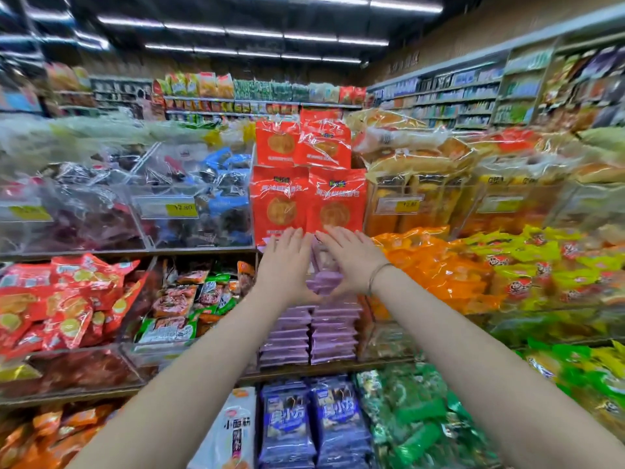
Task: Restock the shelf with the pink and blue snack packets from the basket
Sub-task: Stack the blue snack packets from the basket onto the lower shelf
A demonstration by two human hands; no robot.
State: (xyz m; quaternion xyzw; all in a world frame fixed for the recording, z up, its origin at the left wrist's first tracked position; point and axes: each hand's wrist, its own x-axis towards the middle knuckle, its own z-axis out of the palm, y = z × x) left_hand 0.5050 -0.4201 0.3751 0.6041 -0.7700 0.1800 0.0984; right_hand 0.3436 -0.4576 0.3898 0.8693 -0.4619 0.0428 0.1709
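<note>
Both bare forearms reach forward from 6 o'clock toward the middle of a tiered snack shelf [203,251]. The left hand [286,265] and the right hand [348,262] lie flat, palms down and fingers spread, on top of two side-by-side stacks of flat pink-lilac plastic snack packets [314,336] in the middle tier. Thumbs and forefingers nearly meet, framing a small gap through which the pink shows. Each grip is released: nothing is clasped, the hands only press on the stacks. A thin metal bracelet [378,273] circles the right wrist.

At 12 o'clock of the hands, upright red plastic bags with a round golden print [309,203] stand in rows; their white characters are too blurred to read. At 10 o'clock a clear bin of dark and blue wrapped sweets carries a yellow price tag [180,208] that seems to read "¥2.80". At 2 o'clock a similar tag [404,205] fronts long yellow-wrapped bread packs; its number is unclear. At 3 o'clock lie orange crinkly packets [433,265], and beyond them yellow-green packets with a cartoon face [527,262].

At 6 o'clock, on the lower tier, two blue glossy snack packets [313,431] stand side by side with large white characters, beside a white bag [233,434] printed in black Chinese script. No basket shows.
</note>
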